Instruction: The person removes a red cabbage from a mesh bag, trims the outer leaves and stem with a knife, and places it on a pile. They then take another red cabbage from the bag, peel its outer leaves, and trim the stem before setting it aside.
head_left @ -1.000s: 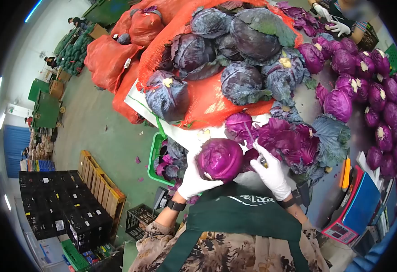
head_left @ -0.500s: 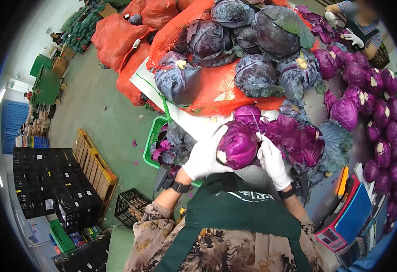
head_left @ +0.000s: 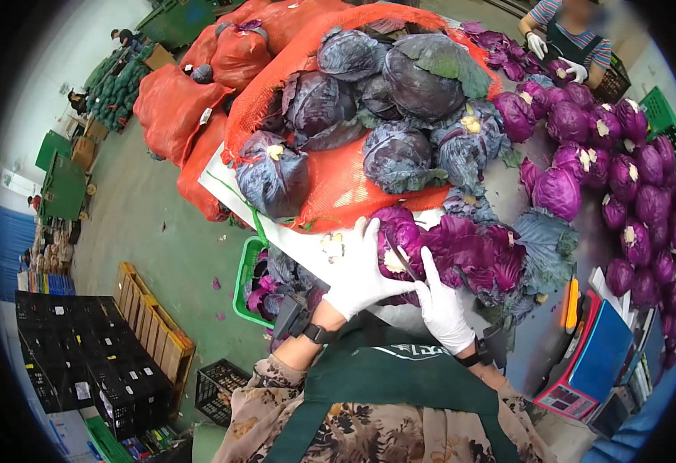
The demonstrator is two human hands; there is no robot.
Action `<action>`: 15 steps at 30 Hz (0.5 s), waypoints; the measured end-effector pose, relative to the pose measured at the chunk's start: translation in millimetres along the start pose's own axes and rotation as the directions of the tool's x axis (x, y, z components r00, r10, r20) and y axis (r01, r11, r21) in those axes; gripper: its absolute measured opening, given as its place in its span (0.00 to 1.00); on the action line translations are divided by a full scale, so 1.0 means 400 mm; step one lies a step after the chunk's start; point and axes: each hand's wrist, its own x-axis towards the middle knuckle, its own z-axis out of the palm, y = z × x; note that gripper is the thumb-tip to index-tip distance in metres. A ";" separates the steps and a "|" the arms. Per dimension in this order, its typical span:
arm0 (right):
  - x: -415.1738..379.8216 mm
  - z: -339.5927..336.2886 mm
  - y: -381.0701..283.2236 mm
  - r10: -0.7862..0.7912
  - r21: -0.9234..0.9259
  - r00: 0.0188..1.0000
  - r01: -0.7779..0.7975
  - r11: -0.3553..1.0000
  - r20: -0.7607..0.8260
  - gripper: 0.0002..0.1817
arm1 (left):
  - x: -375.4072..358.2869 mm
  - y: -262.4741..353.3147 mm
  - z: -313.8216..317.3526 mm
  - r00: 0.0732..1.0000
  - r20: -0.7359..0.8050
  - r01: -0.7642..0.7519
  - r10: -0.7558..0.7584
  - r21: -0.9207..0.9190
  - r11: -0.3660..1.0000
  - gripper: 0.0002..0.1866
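A red cabbage (head_left: 406,233) rests on the table in front of me, its pale cut stem facing me. My left hand (head_left: 359,274), in a white glove, cups its left side, fingers along it and thumb stretched under its lower edge. In my gloved right hand (head_left: 443,311) is a knife (head_left: 399,258), its thin blade lying across the cabbage near the stem. The handle is hidden in my closed fingers. Loose purple leaves (head_left: 473,251) lie to the right, and pale trimmings (head_left: 332,247) left of my left hand.
Untrimmed cabbages (head_left: 318,108) lie on an orange mesh bag (head_left: 330,181) beyond my hands. Trimmed cabbages (head_left: 652,204) are piled at right. A green crate (head_left: 239,297) holds leaves at left. A scale (head_left: 565,401) and folders (head_left: 601,355) stand at right. A co-worker (head_left: 577,38) works at far right.
The cabbage held up between my hands no longer shows there. My left hand now spans a cabbage whose stem faces me, and the knife has come down to it. The view has shifted.
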 end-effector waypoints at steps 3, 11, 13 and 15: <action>0.002 -0.004 -0.004 0.010 -0.024 1.000 -0.010 1.000 0.004 0.34 | 0.000 -0.009 -0.007 0.999 0.044 -0.007 0.005 0.032 0.999 0.69; 0.004 0.005 0.004 -0.032 -0.073 0.999 0.030 0.997 -0.036 0.37 | -0.004 0.010 0.011 1.000 -0.020 -0.003 0.005 0.088 0.996 0.65; 0.009 0.010 -0.002 -0.010 -0.118 0.999 0.005 0.993 -0.045 0.37 | -0.004 0.007 0.018 1.000 -0.029 -0.006 0.008 0.057 0.998 0.63; 0.015 0.011 -0.014 0.012 -0.166 0.998 -0.021 0.986 -0.058 0.37 | -0.005 0.000 0.034 0.998 -0.054 -0.028 0.033 0.092 0.995 0.60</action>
